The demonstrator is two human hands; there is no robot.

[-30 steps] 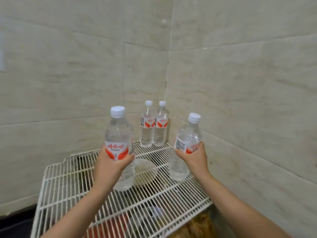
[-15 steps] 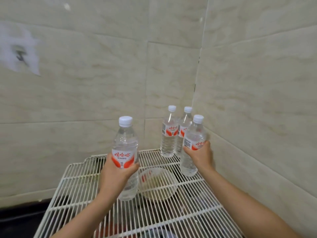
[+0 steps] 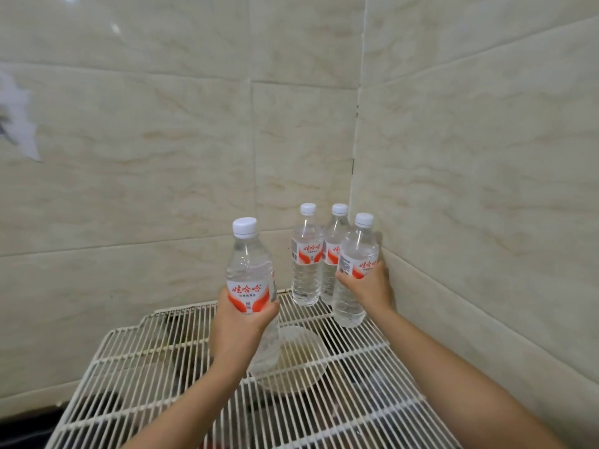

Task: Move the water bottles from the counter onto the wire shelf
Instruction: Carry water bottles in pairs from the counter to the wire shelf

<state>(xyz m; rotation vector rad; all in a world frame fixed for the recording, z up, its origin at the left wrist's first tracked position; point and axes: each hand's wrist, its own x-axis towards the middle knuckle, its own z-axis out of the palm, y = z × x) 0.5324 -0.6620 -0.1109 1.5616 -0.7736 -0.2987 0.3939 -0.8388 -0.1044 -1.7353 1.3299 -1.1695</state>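
My left hand (image 3: 238,330) grips a clear water bottle (image 3: 248,264) with a white cap and red-and-white label, upright above the middle of the white wire shelf (image 3: 139,367). My right hand (image 3: 366,288) holds a second bottle (image 3: 355,254) round its label, upright near the right wall, its base at the shelf wires. Two more bottles stand side by side in the back corner, one on the left (image 3: 305,254) and one on the right (image 3: 332,251), just behind and touching distance from the right-hand bottle.
Tiled walls meet in a corner behind the bottles and close off the back and right side. A pale round bowl (image 3: 298,364) shows through the wires below the shelf, under my left hand. Dark objects lie beneath the shelf.
My right hand has carried its bottle back and right, up beside the two corner bottles. My left hand's bottle stays raised over the shelf's middle. The view has shifted closer.
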